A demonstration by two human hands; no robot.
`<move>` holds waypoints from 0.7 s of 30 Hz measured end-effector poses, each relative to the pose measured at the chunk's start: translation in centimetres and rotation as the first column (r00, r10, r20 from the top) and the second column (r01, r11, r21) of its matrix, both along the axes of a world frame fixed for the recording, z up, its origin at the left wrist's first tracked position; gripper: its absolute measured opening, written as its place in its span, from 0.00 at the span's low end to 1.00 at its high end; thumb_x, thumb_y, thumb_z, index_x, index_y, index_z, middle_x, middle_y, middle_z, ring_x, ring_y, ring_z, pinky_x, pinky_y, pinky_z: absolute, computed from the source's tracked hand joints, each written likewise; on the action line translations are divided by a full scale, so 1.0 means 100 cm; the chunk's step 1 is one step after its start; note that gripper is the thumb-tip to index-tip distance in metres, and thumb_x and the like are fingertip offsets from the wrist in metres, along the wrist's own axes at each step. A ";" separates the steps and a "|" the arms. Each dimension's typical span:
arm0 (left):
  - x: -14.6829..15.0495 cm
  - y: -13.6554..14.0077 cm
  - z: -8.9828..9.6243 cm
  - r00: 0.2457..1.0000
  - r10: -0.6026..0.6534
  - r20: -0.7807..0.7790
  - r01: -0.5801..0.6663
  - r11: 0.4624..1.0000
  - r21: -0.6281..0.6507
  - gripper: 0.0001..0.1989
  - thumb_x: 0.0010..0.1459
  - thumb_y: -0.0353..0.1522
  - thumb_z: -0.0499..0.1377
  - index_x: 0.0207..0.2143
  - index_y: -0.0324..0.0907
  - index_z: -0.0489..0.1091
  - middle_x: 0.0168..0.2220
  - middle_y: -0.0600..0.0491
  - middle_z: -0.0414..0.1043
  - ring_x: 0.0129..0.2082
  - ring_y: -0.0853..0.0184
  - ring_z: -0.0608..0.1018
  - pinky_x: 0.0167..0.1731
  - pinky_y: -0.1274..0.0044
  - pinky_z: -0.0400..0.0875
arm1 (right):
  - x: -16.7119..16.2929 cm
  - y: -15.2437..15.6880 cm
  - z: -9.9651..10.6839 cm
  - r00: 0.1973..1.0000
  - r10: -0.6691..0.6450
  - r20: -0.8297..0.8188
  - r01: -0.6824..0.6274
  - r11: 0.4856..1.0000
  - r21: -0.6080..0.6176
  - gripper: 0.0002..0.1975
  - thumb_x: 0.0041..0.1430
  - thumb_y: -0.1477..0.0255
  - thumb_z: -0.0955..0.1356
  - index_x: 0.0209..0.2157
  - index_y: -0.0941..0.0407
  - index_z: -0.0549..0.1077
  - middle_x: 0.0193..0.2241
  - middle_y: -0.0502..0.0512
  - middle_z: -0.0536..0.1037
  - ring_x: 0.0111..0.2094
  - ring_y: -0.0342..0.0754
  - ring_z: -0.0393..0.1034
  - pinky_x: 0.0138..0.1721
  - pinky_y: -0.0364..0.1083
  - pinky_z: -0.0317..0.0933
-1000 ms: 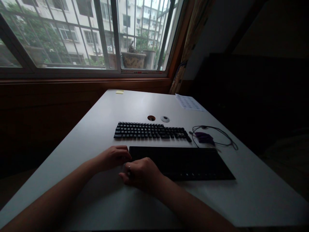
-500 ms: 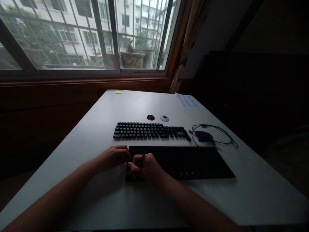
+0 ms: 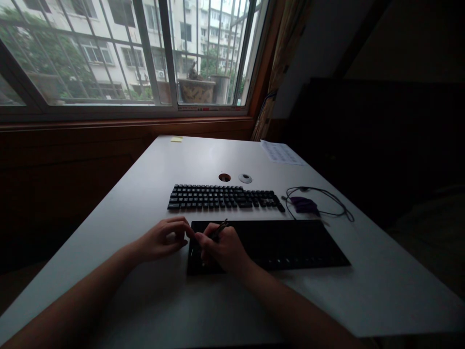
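Observation:
In front of me lies a black keyboard base (image 3: 283, 242), its upper surface dark and largely bare of keycaps. My right hand (image 3: 227, 247) rests over its left end, fingers closed around a slim dark tool (image 3: 221, 228) with a thin pronged upper end; the lower end is hidden by the fingers. My left hand (image 3: 165, 240) is at the base's left edge, its index finger stretched to the right hand's fingertips and its thumb apart below. Nothing shows in it. Beyond the base, loose black keycaps (image 3: 207, 197) stand in keyboard-like rows on the white table (image 3: 145, 179).
To the right lie a looped black cable (image 3: 336, 194) and a purple cloth-like item (image 3: 304, 205). Farther back are a round cable hole (image 3: 224, 178), its grey cover (image 3: 245, 178), a printed sheet (image 3: 281, 152) and a yellow sticky note (image 3: 177, 139). A barred window is behind.
My left hand's fingers have loosened, with the thumb now apart from the index finger. The tool's upper end has tipped up and to the right. The view has shifted slightly.

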State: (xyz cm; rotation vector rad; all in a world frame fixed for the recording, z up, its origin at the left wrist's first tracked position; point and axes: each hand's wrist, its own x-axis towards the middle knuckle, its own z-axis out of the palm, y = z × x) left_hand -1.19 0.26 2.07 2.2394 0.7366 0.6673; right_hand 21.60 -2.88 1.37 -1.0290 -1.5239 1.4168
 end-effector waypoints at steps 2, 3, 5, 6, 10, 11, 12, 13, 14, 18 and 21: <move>0.000 -0.002 0.002 0.999 -0.010 0.040 0.013 0.998 -0.063 0.09 0.63 0.31 0.58 0.45 0.39 0.71 0.38 0.48 0.71 0.33 0.68 0.74 0.35 0.76 0.71 | 0.001 0.002 0.003 0.997 -0.044 -0.058 0.043 0.999 -0.022 0.18 0.58 0.56 0.70 0.27 0.57 0.70 0.16 0.48 0.74 0.15 0.40 0.68 0.16 0.37 0.61; 0.000 -0.003 0.002 0.997 -0.020 0.074 0.028 0.994 -0.103 0.11 0.62 0.31 0.59 0.47 0.39 0.70 0.40 0.47 0.72 0.34 0.67 0.75 0.36 0.75 0.72 | 0.002 0.004 0.004 0.994 -0.060 -0.088 0.057 0.998 -0.033 0.18 0.58 0.56 0.70 0.27 0.57 0.70 0.17 0.48 0.75 0.15 0.40 0.68 0.16 0.37 0.61; 0.002 -0.004 -0.001 0.988 -0.020 0.150 0.049 0.980 -0.193 0.16 0.61 0.31 0.61 0.51 0.40 0.66 0.44 0.45 0.71 0.40 0.64 0.76 0.38 0.74 0.73 | 0.002 0.005 0.007 0.986 -0.077 -0.147 0.068 0.996 -0.065 0.18 0.56 0.56 0.71 0.27 0.57 0.69 0.17 0.48 0.75 0.15 0.41 0.69 0.17 0.38 0.62; 0.004 -0.004 -0.004 0.983 -0.022 0.184 0.066 0.970 -0.235 0.19 0.60 0.31 0.62 0.52 0.40 0.65 0.46 0.44 0.71 0.43 0.62 0.76 0.39 0.73 0.74 | 0.001 0.006 0.008 0.982 -0.079 -0.170 0.066 0.994 -0.082 0.18 0.56 0.56 0.71 0.28 0.57 0.69 0.17 0.48 0.76 0.16 0.41 0.70 0.17 0.38 0.62; 0.011 -0.002 -0.018 0.960 -0.004 0.281 0.102 0.937 -0.334 0.20 0.58 0.29 0.65 0.51 0.40 0.64 0.48 0.44 0.71 0.47 0.60 0.77 0.45 0.67 0.75 | 0.000 0.008 0.007 0.970 -0.069 -0.233 0.039 0.990 -0.133 0.18 0.54 0.55 0.72 0.29 0.57 0.70 0.19 0.49 0.77 0.17 0.43 0.72 0.20 0.40 0.66; 0.013 -0.002 -0.021 0.954 0.003 0.298 0.105 0.932 -0.348 0.19 0.58 0.29 0.65 0.50 0.40 0.64 0.47 0.45 0.71 0.46 0.60 0.77 0.45 0.67 0.75 | -0.001 0.009 0.006 0.968 -0.067 -0.243 0.034 0.990 -0.140 0.18 0.54 0.56 0.72 0.30 0.57 0.70 0.19 0.49 0.78 0.18 0.43 0.73 0.20 0.40 0.67; 0.014 -0.002 -0.024 0.950 0.012 0.312 0.107 0.926 -0.362 0.18 0.58 0.29 0.64 0.49 0.40 0.64 0.46 0.45 0.72 0.45 0.61 0.78 0.45 0.67 0.75 | -0.001 0.009 0.005 0.965 -0.067 -0.252 0.031 0.989 -0.145 0.18 0.54 0.56 0.72 0.30 0.57 0.70 0.20 0.49 0.78 0.18 0.43 0.73 0.21 0.40 0.67; 0.014 -0.002 -0.026 0.947 0.022 0.319 0.102 0.925 -0.366 0.18 0.58 0.28 0.64 0.49 0.39 0.63 0.45 0.46 0.73 0.44 0.62 0.78 0.44 0.67 0.75 | -0.001 0.010 0.005 0.963 -0.070 -0.259 0.032 0.988 -0.149 0.18 0.54 0.56 0.72 0.30 0.57 0.71 0.20 0.49 0.78 0.19 0.43 0.73 0.21 0.41 0.68; 0.015 -0.002 -0.028 0.947 0.034 0.320 0.090 0.927 -0.364 0.17 0.59 0.28 0.64 0.48 0.39 0.63 0.44 0.47 0.73 0.43 0.63 0.78 0.44 0.68 0.76 | -0.001 0.010 0.005 0.961 -0.073 -0.266 0.033 0.988 -0.153 0.18 0.54 0.56 0.72 0.30 0.57 0.71 0.20 0.49 0.78 0.19 0.43 0.74 0.22 0.41 0.68; 0.016 -0.002 -0.030 0.952 0.089 0.292 0.002 0.955 -0.298 0.14 0.58 0.28 0.63 0.45 0.39 0.64 0.40 0.49 0.73 0.40 0.65 0.79 0.42 0.71 0.76 | 0.000 0.011 0.006 0.950 -0.071 -0.305 0.022 0.987 -0.162 0.18 0.54 0.56 0.73 0.31 0.57 0.70 0.20 0.50 0.79 0.20 0.44 0.75 0.23 0.42 0.69; 0.016 -0.002 -0.028 0.964 0.098 0.248 -0.042 0.974 -0.222 0.13 0.58 0.28 0.63 0.44 0.39 0.65 0.39 0.49 0.74 0.39 0.65 0.79 0.40 0.72 0.77 | 0.000 0.011 0.006 0.944 -0.068 -0.322 0.017 0.987 -0.159 0.18 0.53 0.56 0.73 0.31 0.57 0.70 0.21 0.50 0.79 0.20 0.44 0.75 0.23 0.41 0.69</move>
